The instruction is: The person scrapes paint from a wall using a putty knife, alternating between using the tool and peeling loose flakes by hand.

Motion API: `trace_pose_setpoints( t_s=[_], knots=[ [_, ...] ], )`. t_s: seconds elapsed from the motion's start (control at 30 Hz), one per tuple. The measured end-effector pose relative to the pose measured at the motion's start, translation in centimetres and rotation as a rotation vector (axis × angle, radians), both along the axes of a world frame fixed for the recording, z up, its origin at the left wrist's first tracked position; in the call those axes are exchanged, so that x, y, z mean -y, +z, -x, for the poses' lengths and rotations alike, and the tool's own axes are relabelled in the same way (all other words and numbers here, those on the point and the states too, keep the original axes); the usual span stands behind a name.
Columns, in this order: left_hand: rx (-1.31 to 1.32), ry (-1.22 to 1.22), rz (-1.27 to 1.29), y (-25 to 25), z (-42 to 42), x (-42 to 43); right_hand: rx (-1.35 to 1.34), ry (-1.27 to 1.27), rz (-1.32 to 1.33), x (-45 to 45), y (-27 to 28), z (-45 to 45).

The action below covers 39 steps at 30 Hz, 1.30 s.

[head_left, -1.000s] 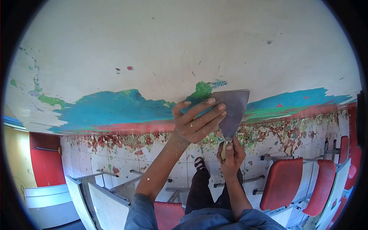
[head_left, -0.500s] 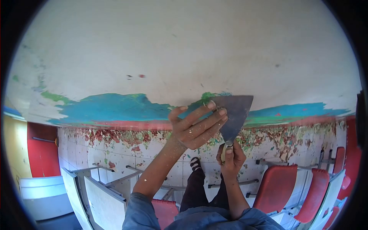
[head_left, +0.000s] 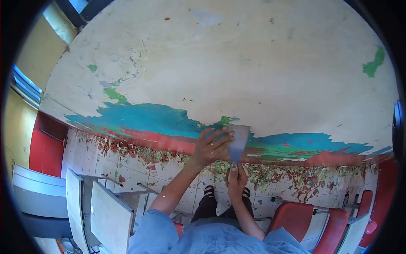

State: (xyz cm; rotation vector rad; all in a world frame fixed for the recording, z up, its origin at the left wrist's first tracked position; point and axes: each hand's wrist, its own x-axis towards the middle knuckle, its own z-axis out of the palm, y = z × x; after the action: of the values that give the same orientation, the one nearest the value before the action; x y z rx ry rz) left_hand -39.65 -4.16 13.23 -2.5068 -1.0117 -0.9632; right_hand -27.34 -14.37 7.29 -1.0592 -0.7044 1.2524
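Observation:
My right hand (head_left: 237, 181) is wrapped round the handle of a broad paint scraper (head_left: 239, 144). Its grey blade points up and lies over the lower part of a wall (head_left: 270, 89) with peeling paint. My left hand (head_left: 211, 147) is open, fingers stretched toward the blade, with fingertips at its left edge; whether they press the blade or the wall I cannot tell. Blue paint (head_left: 144, 120) shows to both sides of the hands, with a small green patch (head_left: 225, 122) just above the left fingers and a red band (head_left: 177, 144) below.
Paint flakes (head_left: 296, 180) litter the tiled floor along the wall's foot. White-topped desks (head_left: 110, 216) stand at lower left, red chairs (head_left: 292, 220) at lower right. A red door (head_left: 44, 144) is at far left. My sandalled feet (head_left: 209, 191) are below the hands.
The view has shifted, showing more wall and a window at upper left. Both hands and the scraper now appear lower and smaller, the blade nearer the green patch. The grip is unchanged.

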Motion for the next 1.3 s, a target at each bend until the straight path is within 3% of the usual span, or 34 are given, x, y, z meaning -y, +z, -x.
trace_pose_setpoints(
  t_s=[0.1, 0.27, 0.47, 0.57, 0.73, 0.87, 1.13, 1.17, 1.3],
  knots=[
    [0.010, 0.067, 0.035, -1.8, -0.2, 1.7, 0.069, 0.058, -0.036, -0.3, -3.7, -1.2],
    [0.046, 0.045, -0.030, -1.6, -0.8, 1.6, 0.060, 0.067, -0.061, -0.5, -2.8, -1.9],
    [-0.099, -0.217, -0.031, 1.2, 1.6, -0.5, -0.094, 0.030, -0.079, -0.5, -0.5, 1.6],
    [-0.165, -0.339, -0.063, 1.4, 3.1, -2.6, -0.107, -0.069, -0.074, -0.8, -1.9, 4.2],
    [-0.278, -0.499, -0.070, 2.4, 4.9, -4.7, -0.177, -0.387, -0.054, -1.0, 0.6, 9.4],
    [-0.308, -0.586, -0.098, 2.5, 5.6, -5.8, -0.161, -0.439, -0.045, -1.4, -0.4, 11.2],
    [-0.293, -0.590, -0.117, 1.2, 5.2, -6.0, -0.140, -0.419, -0.067, -2.1, -2.0, 10.9],
    [-0.285, -0.584, -0.140, 0.8, 5.2, -6.1, -0.039, -0.431, -0.043, -1.9, -2.0, 10.9],
    [-0.347, -0.589, -0.195, -0.5, 5.5, -6.1, -0.207, -0.466, -0.074, -2.1, -3.9, 12.0]
  ],
)
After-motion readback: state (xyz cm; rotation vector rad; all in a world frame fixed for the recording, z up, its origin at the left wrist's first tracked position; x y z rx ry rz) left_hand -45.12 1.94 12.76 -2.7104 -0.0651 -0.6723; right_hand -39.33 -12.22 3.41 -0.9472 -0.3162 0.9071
